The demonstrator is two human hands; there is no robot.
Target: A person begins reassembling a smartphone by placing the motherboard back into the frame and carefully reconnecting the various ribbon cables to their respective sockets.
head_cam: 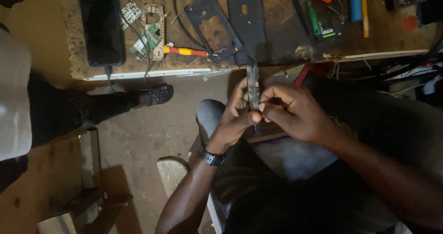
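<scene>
Both hands are working over the lap, below the workbench edge. Left hand is closing thumb and fingers around a thin phone frame part, held edge-on and upright. Right hand is pinching the same part from 3 o'clock, fingertips touching its lower half. Black wristwatch is sitting on the left wrist. At 11 o'clock on the bench, a dark phone, a circuit board and a red-yellow screwdriver are lying.
</scene>
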